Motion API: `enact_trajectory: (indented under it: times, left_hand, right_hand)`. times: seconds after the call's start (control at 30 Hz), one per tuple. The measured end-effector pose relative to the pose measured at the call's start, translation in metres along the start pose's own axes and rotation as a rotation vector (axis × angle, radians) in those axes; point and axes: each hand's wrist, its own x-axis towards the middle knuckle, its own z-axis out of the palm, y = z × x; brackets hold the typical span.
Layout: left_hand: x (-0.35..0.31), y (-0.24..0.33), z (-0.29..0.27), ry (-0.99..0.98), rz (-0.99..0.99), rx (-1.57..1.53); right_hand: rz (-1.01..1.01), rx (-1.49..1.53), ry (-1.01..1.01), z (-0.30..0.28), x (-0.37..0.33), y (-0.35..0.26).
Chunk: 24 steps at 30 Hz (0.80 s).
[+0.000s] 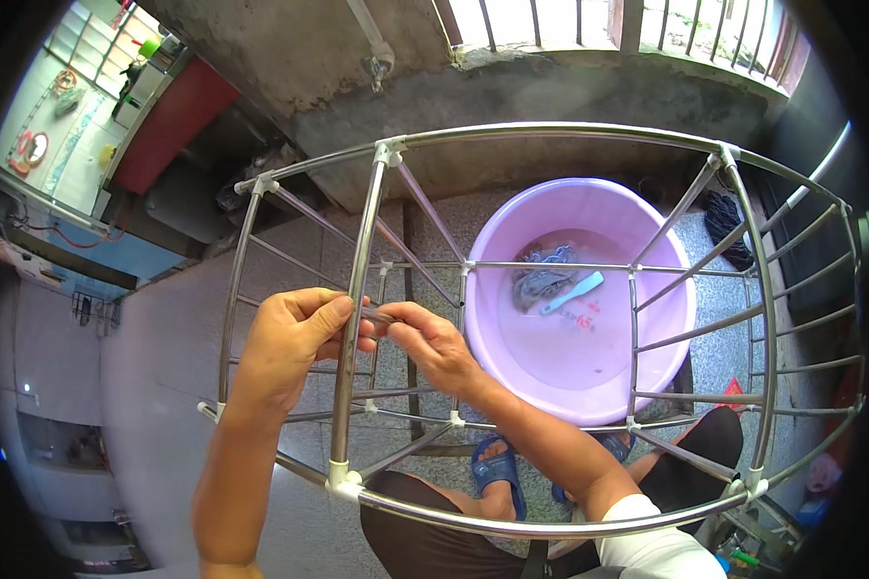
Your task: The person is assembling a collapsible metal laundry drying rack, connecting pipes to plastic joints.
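A frame of shiny metal tubes with white plastic joints, a rack [570, 131], stands in front of me and spans most of the view. My left hand [294, 333] is closed around one of its tubes [361, 232] on the left side, thumb pressed on the front. Just right of that tube, my right hand [434, 349] pinches a short grey tube-like piece [380, 316]. Its far end meets my left fingers, which partly hide it. Whether this piece is fixed to the rack I cannot tell.
Behind the rack a large purple basin [497, 357] holds shallow water, grey cloth [541, 286] and a light-blue brush [574, 292]. A tap [378, 72] juts from the wall. Dark cord-like material [727, 230] lies right of the basin. My slippered feet [497, 473] are below the rack.
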Motion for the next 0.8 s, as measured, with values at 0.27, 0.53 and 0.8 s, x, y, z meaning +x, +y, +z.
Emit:
enact_trajectory:
  times: [0.27,0.53,0.8]
  left_hand:
    - [-0.002,-0.01,-0.008,0.107,-0.013,0.002]
    - [-0.01,0.0,0.007,0.171,0.135,0.27]
    - [-0.014,0.006,0.014,0.198,0.149,0.293]
  right_hand:
    - [-0.002,-0.094,-0.06,0.006,0.002,-0.003]
    - [-0.077,-0.227,-0.089,0.0,0.006,-0.017]
    - [-0.067,-0.188,-0.074,0.002,0.007,-0.015]
